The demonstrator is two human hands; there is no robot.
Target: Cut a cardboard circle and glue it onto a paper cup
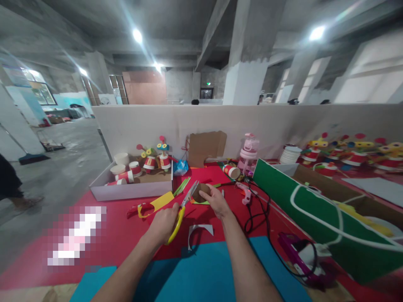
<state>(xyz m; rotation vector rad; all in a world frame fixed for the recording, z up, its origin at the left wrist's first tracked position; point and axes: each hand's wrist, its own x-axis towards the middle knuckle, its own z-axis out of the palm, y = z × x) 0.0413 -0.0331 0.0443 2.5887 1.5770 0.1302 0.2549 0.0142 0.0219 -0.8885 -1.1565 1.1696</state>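
My left hand is closed around the yellow handles of a pair of scissors, whose blades point up and away from me. The blades reach the edge of a round brown cardboard piece; whether they cut into it I cannot tell. Pinched at the right side of that piece are the fingers of my right hand. Below the hands lies a curved white paper offcut on the red table cover. Left of the scissors are yellow paper and green strips.
A white box with paper cups and two cup figures stands at the back left. On the right are a pink glue gun, a black cable, a purple power strip and a green-sided box. Blue sheets lie in front.
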